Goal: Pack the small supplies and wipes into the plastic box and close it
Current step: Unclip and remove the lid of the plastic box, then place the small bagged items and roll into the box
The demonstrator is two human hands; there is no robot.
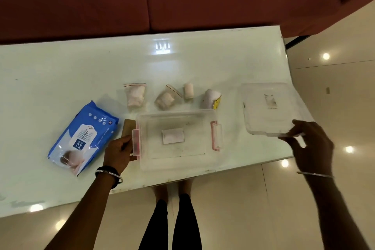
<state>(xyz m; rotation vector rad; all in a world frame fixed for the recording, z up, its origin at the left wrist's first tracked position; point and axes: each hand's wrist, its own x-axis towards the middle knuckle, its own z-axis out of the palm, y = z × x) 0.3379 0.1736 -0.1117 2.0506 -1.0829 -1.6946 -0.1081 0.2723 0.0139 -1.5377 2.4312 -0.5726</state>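
Her right hand (pixel 310 146) pinches the clear square plastic lid (pixel 269 107) by its near edge. Left hand (pixel 119 152) grips the clear plastic box (pixel 176 160) by its pink latch. The soft blue wipes pack (pixel 83 138) at nine o'clock looks floppy; best grasped across its middle.

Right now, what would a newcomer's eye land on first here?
The blue wipes pack on the table's left stands out most. Next, the open clear plastic box at the near edge, with the left hand at its pink latch. The right hand holds the clear lid off to the right.
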